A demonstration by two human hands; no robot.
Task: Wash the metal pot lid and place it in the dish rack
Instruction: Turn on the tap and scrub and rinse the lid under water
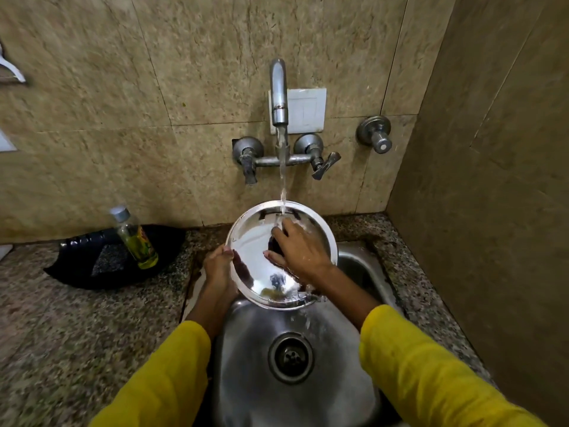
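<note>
A round shiny metal pot lid (257, 241) is held tilted over the steel sink (246, 365), its inner face toward me. My left hand (219, 266) grips its left rim. My right hand (300, 251) lies flat on the lid's surface, fingers spread, over a dark patch that could be a knob or a scrubber. Water from the wall tap (278, 90) runs onto the lid's upper edge beside my right fingers and drips off the lower rim into the sink. No dish rack is in view.
A clear bottle of yellow-green liquid (135, 238) stands on a black plastic sheet (86, 266) on the speckled counter at the left. Tap handles (321, 164) and a separate valve (375, 135) stick out of the tiled wall. A side wall closes in the right.
</note>
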